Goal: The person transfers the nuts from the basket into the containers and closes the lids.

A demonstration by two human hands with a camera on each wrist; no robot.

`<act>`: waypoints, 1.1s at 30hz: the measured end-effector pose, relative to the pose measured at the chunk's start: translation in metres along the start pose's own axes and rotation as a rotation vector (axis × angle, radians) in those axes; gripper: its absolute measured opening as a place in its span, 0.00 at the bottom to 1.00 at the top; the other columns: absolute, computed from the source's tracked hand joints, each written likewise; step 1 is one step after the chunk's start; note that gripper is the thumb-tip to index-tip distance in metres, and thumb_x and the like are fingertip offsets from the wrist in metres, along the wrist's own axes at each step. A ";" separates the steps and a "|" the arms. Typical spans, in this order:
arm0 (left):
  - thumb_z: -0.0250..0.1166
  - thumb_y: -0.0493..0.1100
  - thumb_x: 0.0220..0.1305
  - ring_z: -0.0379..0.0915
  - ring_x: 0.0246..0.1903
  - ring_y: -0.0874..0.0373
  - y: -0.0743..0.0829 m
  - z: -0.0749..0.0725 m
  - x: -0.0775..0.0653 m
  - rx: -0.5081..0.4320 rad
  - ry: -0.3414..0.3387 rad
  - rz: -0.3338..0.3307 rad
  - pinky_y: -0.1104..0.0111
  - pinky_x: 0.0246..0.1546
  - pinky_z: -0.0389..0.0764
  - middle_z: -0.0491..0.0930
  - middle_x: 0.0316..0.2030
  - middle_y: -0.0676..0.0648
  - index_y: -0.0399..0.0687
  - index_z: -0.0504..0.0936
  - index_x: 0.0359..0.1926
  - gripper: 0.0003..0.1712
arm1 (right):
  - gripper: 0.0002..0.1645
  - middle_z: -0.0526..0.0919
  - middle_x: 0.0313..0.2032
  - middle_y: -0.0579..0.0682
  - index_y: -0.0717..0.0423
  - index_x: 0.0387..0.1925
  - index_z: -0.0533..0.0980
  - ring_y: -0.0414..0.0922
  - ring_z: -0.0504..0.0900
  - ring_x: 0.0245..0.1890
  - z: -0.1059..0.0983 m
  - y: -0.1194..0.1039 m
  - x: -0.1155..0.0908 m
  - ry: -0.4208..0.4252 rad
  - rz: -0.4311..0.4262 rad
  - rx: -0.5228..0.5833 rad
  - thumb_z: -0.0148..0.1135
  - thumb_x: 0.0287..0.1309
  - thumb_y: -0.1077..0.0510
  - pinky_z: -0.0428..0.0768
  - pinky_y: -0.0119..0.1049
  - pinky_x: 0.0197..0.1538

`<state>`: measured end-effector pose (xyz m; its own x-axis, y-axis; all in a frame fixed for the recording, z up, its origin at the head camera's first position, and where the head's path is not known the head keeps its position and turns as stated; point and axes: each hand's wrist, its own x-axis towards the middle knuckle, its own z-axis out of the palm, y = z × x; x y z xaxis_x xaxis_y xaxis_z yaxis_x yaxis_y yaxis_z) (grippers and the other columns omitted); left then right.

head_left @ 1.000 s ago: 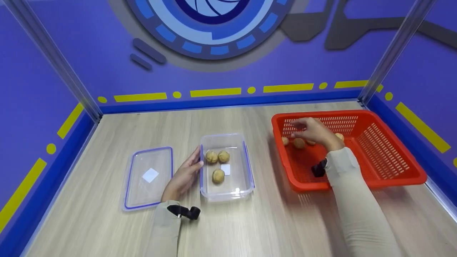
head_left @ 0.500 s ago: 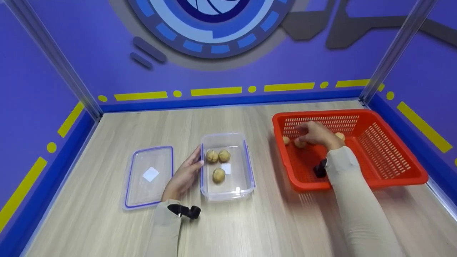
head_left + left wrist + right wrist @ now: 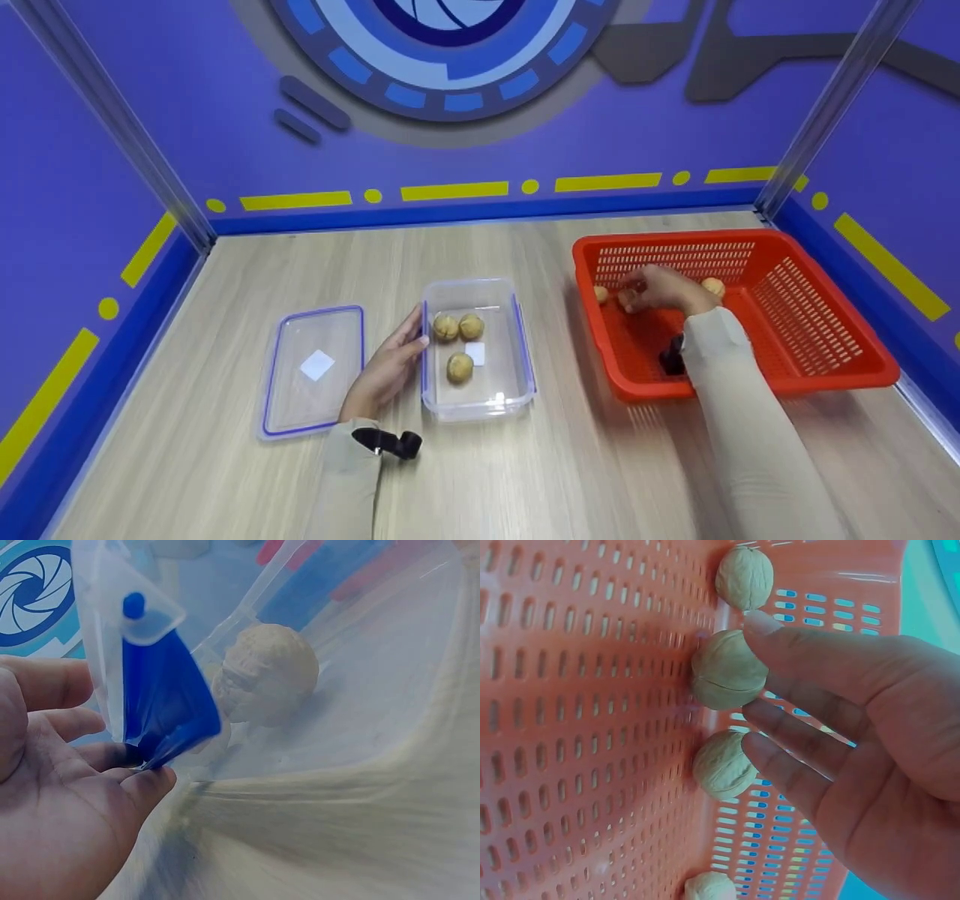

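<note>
My left hand (image 3: 386,375) rests against the left side of a clear plastic food container (image 3: 502,386), its fingers fairly straight by a blue side latch (image 3: 161,694). Inside the container lie three walnuts, one of them a walnut (image 3: 460,367) nearest me. Over at the right, my right hand (image 3: 664,289) reaches into a red plastic basket (image 3: 825,384). There, in the right wrist view, thumb and fingertips pinch a walnut (image 3: 724,671). Close beside it along the basket wall sit a second walnut (image 3: 744,577) and a third walnut (image 3: 724,765).
Left of the container lies its clear lid (image 3: 337,405) with a blue-purple seal and a white label. Another walnut (image 3: 712,287) sits farther right in the basket. Purple panels (image 3: 480,165) with yellow marks wall the wooden table (image 3: 480,480) at back and sides.
My right hand has lowered in the basket, its thumb and fingers closing in on a walnut. The left hand, the container and the lid stay in place.
</note>
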<state>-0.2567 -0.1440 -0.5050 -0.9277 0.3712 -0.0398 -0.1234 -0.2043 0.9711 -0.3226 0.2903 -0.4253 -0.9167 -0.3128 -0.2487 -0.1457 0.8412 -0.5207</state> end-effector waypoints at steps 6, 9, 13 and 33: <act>0.46 0.32 0.70 0.22 0.75 0.48 0.001 0.000 0.001 0.010 0.012 -0.010 0.57 0.75 0.31 0.29 0.76 0.42 0.44 0.37 0.76 0.40 | 0.28 0.80 0.51 0.64 0.65 0.59 0.73 0.52 0.77 0.43 0.002 0.001 0.001 -0.028 0.008 -0.024 0.64 0.54 0.68 0.81 0.51 0.52; 0.46 0.32 0.70 0.22 0.75 0.48 0.001 0.001 0.001 0.013 0.012 -0.011 0.57 0.75 0.32 0.29 0.76 0.42 0.44 0.37 0.76 0.39 | 0.26 0.82 0.45 0.61 0.65 0.57 0.75 0.52 0.77 0.41 0.003 0.001 0.001 -0.051 0.008 -0.045 0.62 0.54 0.69 0.81 0.43 0.47; 0.46 0.32 0.70 0.23 0.75 0.48 0.000 0.001 0.000 0.007 0.014 -0.010 0.57 0.75 0.32 0.29 0.76 0.41 0.44 0.37 0.76 0.39 | 0.23 0.81 0.37 0.55 0.63 0.53 0.78 0.48 0.77 0.36 0.004 0.001 0.001 -0.088 0.013 -0.079 0.60 0.53 0.69 0.77 0.34 0.39; 0.45 0.31 0.69 0.24 0.75 0.47 -0.001 0.000 0.001 0.004 0.013 -0.012 0.56 0.75 0.32 0.30 0.76 0.42 0.44 0.38 0.76 0.39 | 0.24 0.81 0.42 0.55 0.59 0.54 0.77 0.48 0.78 0.40 0.003 0.004 0.001 -0.177 0.096 -0.035 0.66 0.53 0.65 0.80 0.51 0.53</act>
<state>-0.2574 -0.1437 -0.5060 -0.9307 0.3617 -0.0546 -0.1331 -0.1960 0.9715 -0.3229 0.2915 -0.4303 -0.8480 -0.3002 -0.4369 -0.0762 0.8847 -0.4600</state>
